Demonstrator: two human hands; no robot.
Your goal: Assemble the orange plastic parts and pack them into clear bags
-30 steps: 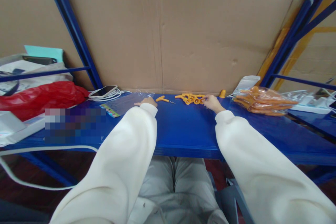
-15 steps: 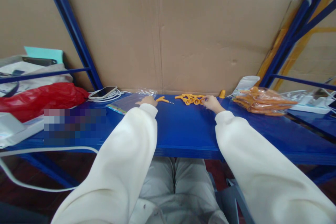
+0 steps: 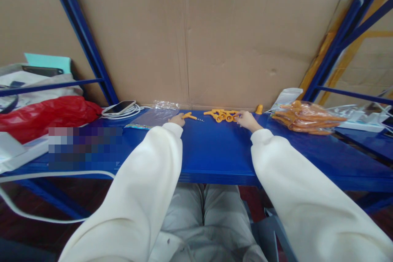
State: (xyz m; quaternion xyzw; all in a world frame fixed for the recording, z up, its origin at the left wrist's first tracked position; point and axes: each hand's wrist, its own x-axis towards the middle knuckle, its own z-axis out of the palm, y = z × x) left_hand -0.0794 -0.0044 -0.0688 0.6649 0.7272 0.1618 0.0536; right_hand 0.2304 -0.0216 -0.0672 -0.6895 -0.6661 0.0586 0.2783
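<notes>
My left hand is at the left end of an orange corkscrew, which lies on the table with its metal spiral pointing right. The fingers look closed at its handle end, though they are partly hidden. A flat clear plastic bag lies just left of that hand. On the right, my right hand has its fingertips pinched at the right end of a row of orange plastic parts with round rings. A small orange cap stands upright behind the right hand.
A clear bag full of orange parts lies at right, before a white power strip. A phone with white cable, a red bag and white boxes are at left. Cardboard closes the back; blue shelf posts flank it.
My left hand has drawn back from the plastic bag and turned toward the corkscrew. The bag has shifted slightly and lies flatter. My right hand stays at the orange parts.
</notes>
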